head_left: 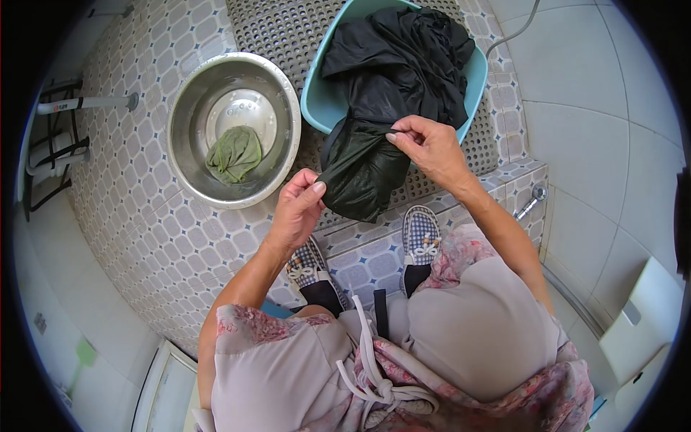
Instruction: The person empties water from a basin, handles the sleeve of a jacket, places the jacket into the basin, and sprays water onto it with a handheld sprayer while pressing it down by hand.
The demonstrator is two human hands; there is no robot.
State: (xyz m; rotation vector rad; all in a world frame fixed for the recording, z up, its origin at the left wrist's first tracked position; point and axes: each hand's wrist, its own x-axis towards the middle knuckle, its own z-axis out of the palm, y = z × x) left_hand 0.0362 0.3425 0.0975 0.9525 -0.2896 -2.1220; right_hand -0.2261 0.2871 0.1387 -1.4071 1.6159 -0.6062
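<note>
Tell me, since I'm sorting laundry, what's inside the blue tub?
Bunched black fabric lies in the blue tub; whether it's one piece or several is unclear. It covers the tub's floor, so anything underneath cannot be seen.

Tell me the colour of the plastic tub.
The tub is light blue, seen best in the head view.

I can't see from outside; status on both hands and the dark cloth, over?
Left hand and right hand both pinching dark cloth. Cloth draped over near rim of blue basin. Metal basin alongside, not blocking.
</note>
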